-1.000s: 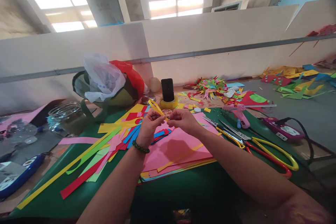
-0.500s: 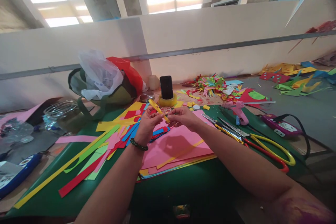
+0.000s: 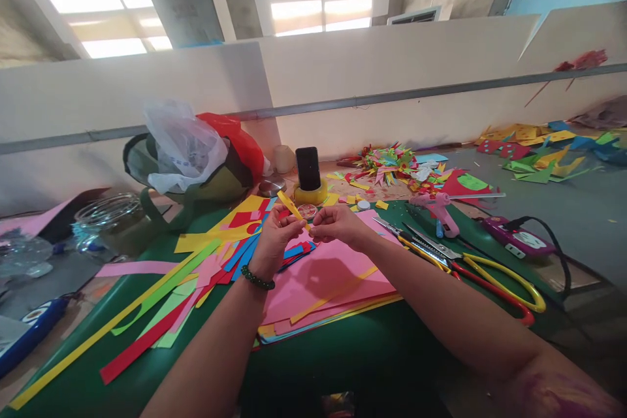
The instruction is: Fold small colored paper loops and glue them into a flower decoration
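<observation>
A narrow yellow paper strip (image 3: 290, 205) is held up between my two hands, slanting down to the right. My left hand (image 3: 278, 233), with a dark green bead bracelet at the wrist, pinches it between thumb and fingers. Closed on the strip's lower end is my right hand (image 3: 337, 227), its fingertips close to the left thumb. Beneath the hands lies a stack of pink paper (image 3: 323, 284) with another thin yellow strip across it. Coloured paper strips (image 3: 196, 274) are fanned out to the left of my hands.
Scissors (image 3: 470, 268) with red and yellow handles lie at right beside a yellow utility knife (image 3: 424, 251). Behind them stands a pink glue gun (image 3: 441, 209). A phone (image 3: 307, 168) leans upright by a tape roll (image 3: 311, 193). At left are a bag (image 3: 230, 166) and a glass jar (image 3: 110, 225).
The view has shifted slightly, so the scene sits a little lower and further left. My right fingers have closed in nearer to the left thumb on the yellow paper strip.
</observation>
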{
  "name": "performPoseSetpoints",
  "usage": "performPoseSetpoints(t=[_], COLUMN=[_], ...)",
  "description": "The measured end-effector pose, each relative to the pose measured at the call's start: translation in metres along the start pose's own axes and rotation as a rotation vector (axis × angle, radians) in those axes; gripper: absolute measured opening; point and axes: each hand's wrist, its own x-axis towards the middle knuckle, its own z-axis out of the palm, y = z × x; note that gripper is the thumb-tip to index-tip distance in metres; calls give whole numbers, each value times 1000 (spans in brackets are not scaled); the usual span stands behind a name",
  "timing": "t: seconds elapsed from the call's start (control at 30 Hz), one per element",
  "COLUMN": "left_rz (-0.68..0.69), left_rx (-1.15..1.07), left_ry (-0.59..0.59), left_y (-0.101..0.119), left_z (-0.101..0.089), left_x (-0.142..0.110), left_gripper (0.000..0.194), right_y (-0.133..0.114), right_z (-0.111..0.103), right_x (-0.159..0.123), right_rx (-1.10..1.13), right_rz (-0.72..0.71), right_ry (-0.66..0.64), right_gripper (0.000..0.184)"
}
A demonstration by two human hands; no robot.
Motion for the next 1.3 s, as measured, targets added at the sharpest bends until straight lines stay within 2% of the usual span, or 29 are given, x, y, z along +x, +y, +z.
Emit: performPoseSetpoints(t=[0.27,0.5,0.6,0.87,1.07,1.2,1.3], left_rz=[-58,-51,-37,29,60,106,79], left_rx=[-135,-323,-390,-480,-405,-250,-96], left_ry=[47,195,219,168,178,108,-10], left_y=[-5,5,9,16,18,18,16], left_z=[0,-4,-7,-19,-20,-15,-7], left_x=[3,6,7,12,11,5,-1], left_gripper=[55,44,39,30,30,32,31], right_y=[4,3,3,1,7,2,-7], right_z=[1,3,4,5,5,1,-1], right_x=[1,-4,-5,-6,-4,-5,-6], right_rx=[-38,-104,-116,-170,-237,-294,-218], right_rz=[-45,-65,-53,-25,-56,-198,-325], right_ry=[-9,-53,-97,-162,-153,-77,32], right_gripper=[28,26,27,25,24,26,34])
